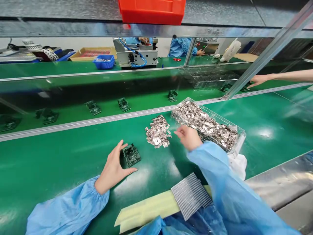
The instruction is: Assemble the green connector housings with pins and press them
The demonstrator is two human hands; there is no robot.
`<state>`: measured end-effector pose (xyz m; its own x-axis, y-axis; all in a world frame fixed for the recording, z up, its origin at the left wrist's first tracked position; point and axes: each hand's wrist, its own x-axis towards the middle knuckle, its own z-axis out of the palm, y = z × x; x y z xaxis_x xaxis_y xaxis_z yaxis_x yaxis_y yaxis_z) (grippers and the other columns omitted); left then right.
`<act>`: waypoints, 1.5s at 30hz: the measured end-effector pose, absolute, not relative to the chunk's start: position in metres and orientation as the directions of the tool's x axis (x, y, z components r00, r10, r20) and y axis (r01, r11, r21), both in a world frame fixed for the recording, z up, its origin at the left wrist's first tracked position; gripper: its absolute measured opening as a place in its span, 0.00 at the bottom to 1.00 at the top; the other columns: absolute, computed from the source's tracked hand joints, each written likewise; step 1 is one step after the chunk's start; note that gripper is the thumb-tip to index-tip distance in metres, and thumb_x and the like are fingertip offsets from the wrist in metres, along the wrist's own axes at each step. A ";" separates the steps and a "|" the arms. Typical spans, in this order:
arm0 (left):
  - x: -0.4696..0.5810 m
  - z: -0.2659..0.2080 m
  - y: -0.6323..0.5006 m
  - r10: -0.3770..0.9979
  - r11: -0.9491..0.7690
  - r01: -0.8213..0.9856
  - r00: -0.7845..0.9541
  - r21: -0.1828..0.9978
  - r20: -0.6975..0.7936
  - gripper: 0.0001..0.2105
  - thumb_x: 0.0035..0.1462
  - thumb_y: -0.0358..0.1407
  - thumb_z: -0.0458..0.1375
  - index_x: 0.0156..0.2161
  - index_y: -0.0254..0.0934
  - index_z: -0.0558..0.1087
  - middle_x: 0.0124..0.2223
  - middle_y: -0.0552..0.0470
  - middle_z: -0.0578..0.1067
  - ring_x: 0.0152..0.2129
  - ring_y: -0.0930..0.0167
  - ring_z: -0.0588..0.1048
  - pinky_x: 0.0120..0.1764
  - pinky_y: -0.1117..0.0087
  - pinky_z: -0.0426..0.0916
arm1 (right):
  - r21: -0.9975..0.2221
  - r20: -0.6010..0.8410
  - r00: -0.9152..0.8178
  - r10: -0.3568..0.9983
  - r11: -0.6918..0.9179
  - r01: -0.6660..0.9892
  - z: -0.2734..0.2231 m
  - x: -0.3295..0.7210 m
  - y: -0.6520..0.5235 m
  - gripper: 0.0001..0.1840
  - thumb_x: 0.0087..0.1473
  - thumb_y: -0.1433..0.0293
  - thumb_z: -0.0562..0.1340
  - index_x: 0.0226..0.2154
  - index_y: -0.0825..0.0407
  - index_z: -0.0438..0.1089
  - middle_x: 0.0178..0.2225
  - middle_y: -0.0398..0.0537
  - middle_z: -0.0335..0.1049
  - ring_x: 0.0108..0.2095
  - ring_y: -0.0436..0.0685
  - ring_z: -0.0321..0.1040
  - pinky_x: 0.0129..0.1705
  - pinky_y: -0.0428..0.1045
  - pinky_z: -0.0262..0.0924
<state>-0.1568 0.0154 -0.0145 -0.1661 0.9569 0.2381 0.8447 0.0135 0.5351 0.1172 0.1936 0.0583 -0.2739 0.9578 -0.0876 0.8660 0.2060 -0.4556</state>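
Note:
On the green work surface lies a small green circuit board assembly. My left hand is beside it, thumb and fingers spread around its left side. My right hand hovers just right of a loose pile of small silvery metal pieces. Its fingertips are pinched together, and whether a piece is between them is too small to make out. Right behind that hand stands a clear plastic tray, heaped with the same kind of metal pieces.
A grey ribbed block and yellow strips lie near my body. Several circuit boards sit on the belt beyond the metal rail. A co-worker's hand reaches in at right. A red bin hangs overhead; a slanted post stands right.

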 end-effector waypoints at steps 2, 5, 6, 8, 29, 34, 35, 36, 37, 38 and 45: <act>-0.158 -0.015 0.015 0.966 0.051 0.821 -0.186 0.569 0.181 0.42 0.46 0.46 0.67 0.62 0.38 0.55 0.57 0.38 0.69 0.54 0.51 0.69 0.54 0.46 0.66 | -0.541 -0.055 -0.353 0.934 0.270 0.797 0.074 0.136 0.161 0.08 0.61 0.69 0.58 0.34 0.52 0.73 0.25 0.43 0.73 0.26 0.52 0.73 0.32 0.45 0.64; -0.146 -0.011 0.015 0.958 -0.011 0.693 -0.200 0.720 0.208 0.28 0.48 0.41 0.66 0.53 0.39 0.64 0.51 0.42 0.71 0.48 0.57 0.74 0.50 0.52 0.72 | -0.729 0.124 -0.471 0.873 0.403 0.554 0.083 0.163 0.104 0.10 0.61 0.69 0.56 0.38 0.50 0.74 0.31 0.44 0.76 0.30 0.53 0.74 0.34 0.46 0.67; -0.137 -0.008 0.015 0.953 -0.056 0.610 -0.203 0.791 0.224 0.26 0.48 0.40 0.66 0.52 0.39 0.65 0.51 0.43 0.70 0.46 0.59 0.75 0.47 0.56 0.74 | -0.766 0.158 -0.469 0.869 0.408 0.497 0.082 0.170 0.086 0.10 0.60 0.68 0.57 0.38 0.49 0.74 0.32 0.44 0.76 0.31 0.54 0.75 0.33 0.47 0.67; -0.110 0.000 0.015 0.956 -0.137 0.414 -0.184 0.900 0.230 0.24 0.48 0.38 0.66 0.50 0.39 0.65 0.53 0.43 0.67 0.42 0.64 0.77 0.41 0.63 0.77 | -0.832 0.157 -0.416 0.896 0.347 0.433 0.076 0.179 0.052 0.07 0.59 0.66 0.60 0.38 0.47 0.74 0.30 0.42 0.77 0.30 0.54 0.75 0.32 0.47 0.68; 0.027 0.015 0.004 0.964 -0.063 -0.180 0.244 0.982 0.106 0.21 0.50 0.30 0.66 0.49 0.44 0.70 0.48 0.49 0.76 0.40 0.69 0.78 0.36 0.74 0.75 | -0.958 0.172 0.227 0.959 0.109 0.264 0.028 0.170 -0.024 0.10 0.54 0.74 0.63 0.38 0.47 0.65 0.31 0.40 0.70 0.32 0.52 0.68 0.35 0.46 0.64; 0.024 0.010 0.001 0.954 -0.059 -0.160 0.283 0.985 0.103 0.17 0.57 0.33 0.61 0.51 0.45 0.68 0.47 0.49 0.76 0.36 0.71 0.78 0.36 0.73 0.75 | -0.947 0.173 0.239 0.956 0.094 0.308 0.024 0.168 -0.024 0.11 0.53 0.73 0.64 0.38 0.47 0.62 0.30 0.40 0.68 0.31 0.52 0.67 0.34 0.46 0.63; 0.024 0.009 0.000 0.953 -0.066 -0.145 0.284 0.987 0.106 0.16 0.58 0.33 0.60 0.51 0.45 0.68 0.46 0.49 0.76 0.35 0.71 0.78 0.35 0.73 0.74 | -0.946 0.171 0.236 0.957 0.092 0.311 0.024 0.168 -0.024 0.12 0.54 0.73 0.63 0.39 0.47 0.62 0.30 0.40 0.68 0.31 0.52 0.67 0.34 0.46 0.63; 0.023 0.009 0.000 0.953 -0.075 -0.127 0.281 0.989 0.108 0.14 0.60 0.34 0.58 0.51 0.45 0.68 0.44 0.50 0.76 0.34 0.72 0.77 0.34 0.74 0.73 | -0.944 0.172 0.232 0.957 0.093 0.315 0.024 0.167 -0.025 0.12 0.54 0.73 0.63 0.39 0.47 0.62 0.30 0.40 0.68 0.31 0.52 0.67 0.34 0.46 0.63; 0.023 0.008 0.000 0.954 -0.084 -0.109 0.278 0.990 0.111 0.14 0.61 0.34 0.57 0.51 0.45 0.68 0.42 0.50 0.76 0.33 0.72 0.77 0.32 0.75 0.73 | -0.942 0.174 0.229 0.958 0.095 0.321 0.023 0.167 -0.026 0.11 0.54 0.73 0.63 0.39 0.47 0.62 0.30 0.40 0.68 0.31 0.52 0.66 0.34 0.46 0.63; 0.023 0.008 -0.001 0.955 -0.092 -0.094 0.273 0.991 0.114 0.13 0.61 0.34 0.57 0.51 0.44 0.67 0.40 0.51 0.76 0.31 0.73 0.76 0.31 0.76 0.72 | -0.940 0.178 0.232 0.956 0.096 0.328 0.023 0.167 -0.026 0.11 0.54 0.72 0.63 0.39 0.47 0.62 0.30 0.40 0.67 0.31 0.52 0.66 0.34 0.46 0.62; 0.023 0.012 -0.002 0.967 -0.096 -0.033 0.234 0.995 0.102 0.12 0.60 0.37 0.58 0.49 0.40 0.68 0.34 0.50 0.75 0.27 0.72 0.75 0.27 0.76 0.70 | -0.989 0.050 0.262 0.964 0.011 0.149 0.028 0.168 -0.026 0.08 0.54 0.68 0.64 0.37 0.49 0.65 0.35 0.45 0.69 0.33 0.53 0.68 0.33 0.47 0.65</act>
